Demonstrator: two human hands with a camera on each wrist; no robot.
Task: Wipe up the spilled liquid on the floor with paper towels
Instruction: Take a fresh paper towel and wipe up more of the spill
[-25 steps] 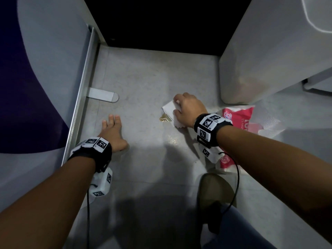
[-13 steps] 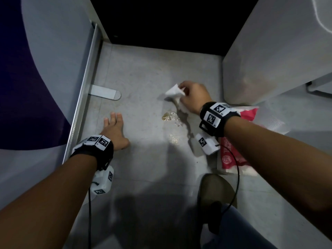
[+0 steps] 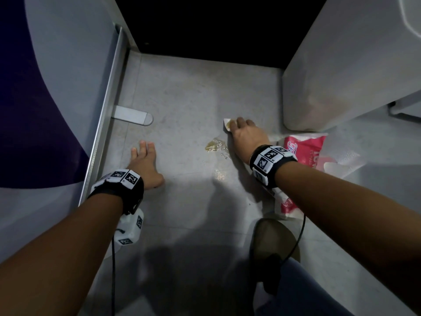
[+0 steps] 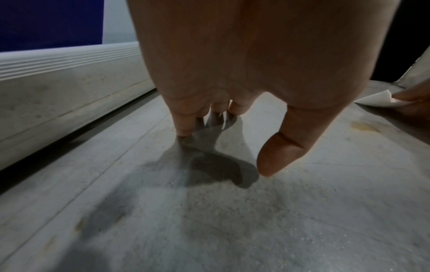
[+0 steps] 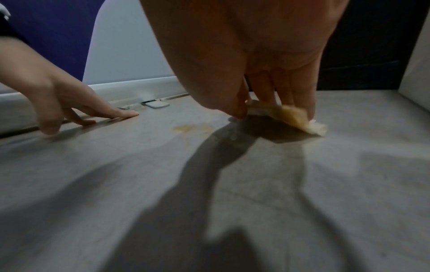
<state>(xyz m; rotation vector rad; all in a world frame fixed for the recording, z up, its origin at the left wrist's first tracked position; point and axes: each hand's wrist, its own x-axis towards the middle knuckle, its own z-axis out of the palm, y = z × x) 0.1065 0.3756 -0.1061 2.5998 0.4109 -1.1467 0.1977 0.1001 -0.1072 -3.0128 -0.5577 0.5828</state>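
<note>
In the head view, the right hand [image 3: 245, 137] pressed a small white folded paper towel [image 3: 227, 124] on the grey tiled floor [image 3: 182, 99], just beyond the yellowish spilled liquid [image 3: 214, 145]; the pink plastic pack of paper towels [image 3: 305, 153] lay open beside the wrist. In the left wrist view, the left hand [image 4: 232, 92] leaned on the floor, fingers [image 4: 184, 121] apart, holding nothing. In the right wrist view, the fingers [image 5: 300, 92] were clamped on the towel, soft, light, already soaked yellow, probably easy to tear.
</note>
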